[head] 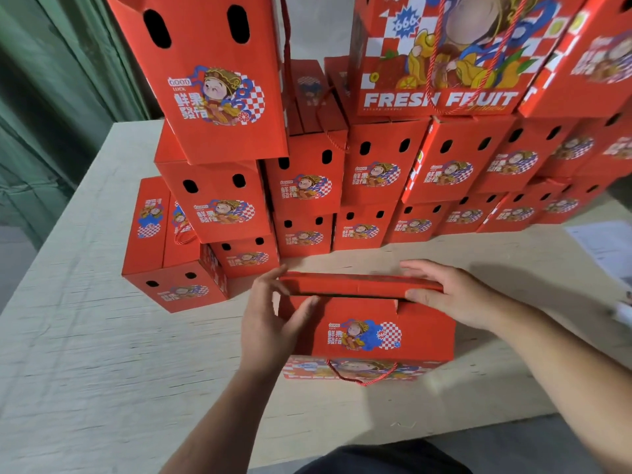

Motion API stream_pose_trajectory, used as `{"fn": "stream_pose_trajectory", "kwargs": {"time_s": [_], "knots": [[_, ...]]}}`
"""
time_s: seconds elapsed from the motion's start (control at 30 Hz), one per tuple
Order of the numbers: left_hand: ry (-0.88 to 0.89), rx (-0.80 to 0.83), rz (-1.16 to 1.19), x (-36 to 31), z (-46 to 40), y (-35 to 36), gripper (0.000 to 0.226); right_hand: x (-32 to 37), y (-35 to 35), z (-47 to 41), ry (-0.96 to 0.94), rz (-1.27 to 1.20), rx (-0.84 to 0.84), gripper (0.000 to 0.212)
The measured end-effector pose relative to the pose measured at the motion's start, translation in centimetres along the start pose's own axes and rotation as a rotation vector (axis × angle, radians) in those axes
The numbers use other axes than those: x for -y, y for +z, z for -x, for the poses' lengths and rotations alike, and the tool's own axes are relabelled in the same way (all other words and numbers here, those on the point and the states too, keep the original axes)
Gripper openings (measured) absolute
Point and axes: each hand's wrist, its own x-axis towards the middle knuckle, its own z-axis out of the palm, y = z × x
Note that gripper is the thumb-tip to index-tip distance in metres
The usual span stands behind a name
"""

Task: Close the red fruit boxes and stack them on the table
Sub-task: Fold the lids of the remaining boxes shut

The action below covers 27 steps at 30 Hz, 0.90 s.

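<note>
The left hand [273, 316] and right hand [451, 295] each curl fingers and thumb round an end of the top flap [359, 285] of the red fruit box [369, 333] standing between them on the table [102, 354], just short of the stacked boxes [376, 179] beyond the fingertips.
</note>
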Motion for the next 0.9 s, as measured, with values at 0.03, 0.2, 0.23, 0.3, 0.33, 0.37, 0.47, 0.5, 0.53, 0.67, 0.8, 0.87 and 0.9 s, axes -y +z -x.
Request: {"fn": "stream_pose_trajectory", "kwargs": {"time_s": [0.03,0.2,0.23,0.3,0.33,0.37,0.47,0.5,0.53,0.67,0.8,0.87,0.9], "knots": [[-0.048,-0.033,-0.019,-0.2,-0.2,0.1,0.049,0.2,0.1,0.1,-0.011,0.078,0.008,0.058],[0.256,0.033,-0.494,0.0,-2.1,0.6,0.06,0.5,0.8,0.3,-0.089,0.346,-0.021,0.057],[0.312,0.071,-0.529,-0.2,-2.7,0.4,0.06,0.6,0.8,0.3,-0.096,0.378,-0.022,0.056],[0.364,0.152,-0.555,-0.6,-3.7,0.0,0.062,0.7,0.8,0.2,-0.095,0.418,-0.007,0.054],[0.355,0.2,-0.559,-0.7,-4.0,-0.3,0.065,0.7,0.8,0.2,-0.092,0.432,0.003,0.053],[0.327,0.256,-0.568,-0.8,-4.3,-0.5,0.07,0.7,0.8,0.1,-0.091,0.447,0.012,0.052],[0.219,0.44,-0.611,-1.0,-4.5,-0.8,0.085,0.7,0.9,0.1,-0.094,0.482,0.017,0.05],[0.199,0.49,-0.616,-1.1,-4.5,-0.7,0.088,0.9,1.0,0.1,-0.09,0.48,0.016,0.049],[0.19,0.527,-0.614,-1.1,-4.5,-0.7,0.088,1.0,1.1,0.1,-0.088,0.476,0.011,0.049],[0.169,0.621,-0.6,-1.2,-4.3,-0.8,0.091,1.3,1.3,0.5,-0.102,0.508,-0.047,0.048],[0.177,0.695,-0.622,-1.8,-4.9,-1.4,0.096,1.2,1.3,0.7,-0.124,0.512,-0.099,0.046],[0.161,0.748,-0.651,-2.2,-6.1,-1.6,0.096,1.1,1.0,0.7,-0.12,0.459,-0.092,0.043],[0.151,0.775,-0.672,-2.5,-6.8,-1.6,0.096,1.1,1.0,0.7,-0.119,0.434,-0.088,0.041]]}}
